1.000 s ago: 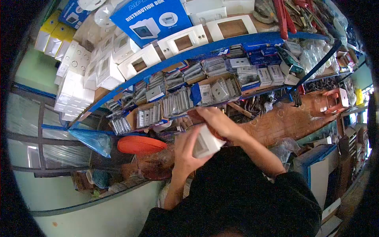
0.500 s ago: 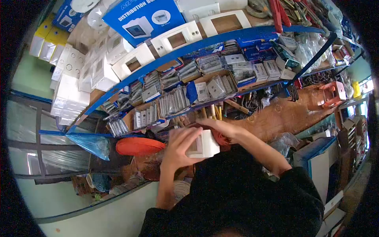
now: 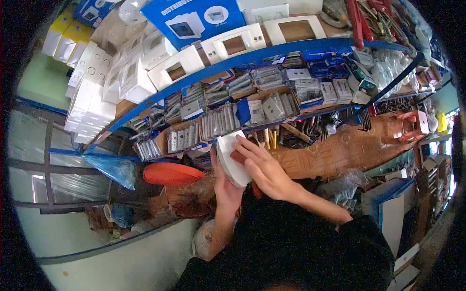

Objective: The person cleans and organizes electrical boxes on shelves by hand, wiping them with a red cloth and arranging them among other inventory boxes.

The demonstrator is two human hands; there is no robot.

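Note:
My left hand [image 3: 227,186] grips a white plastic electrical box [image 3: 234,167] from below and its left side, tilted in front of my chest. My right hand [image 3: 267,173] lies over the box's right side with fingers stretched along it. Under those fingers is a reddish-brown cloth [image 3: 238,156], pressed against the box. Most of the cloth is hidden by the hand. Similar white boxes with windows, such as one white box [image 3: 175,71], stand on the upper shelf ahead.
A blue metal shelf edge [image 3: 252,51] curves across ahead. Below it, cartons hold several wrapped switch plates [image 3: 216,122]. A blue distribution box carton [image 3: 194,22] stands on top. An orange-red round object [image 3: 173,173] is at left, and an orange stool [image 3: 411,125] on the floor at right.
The box has turned from its window side to a plain side and tilted upright. My right hand has moved from behind the box onto its side, with the cloth.

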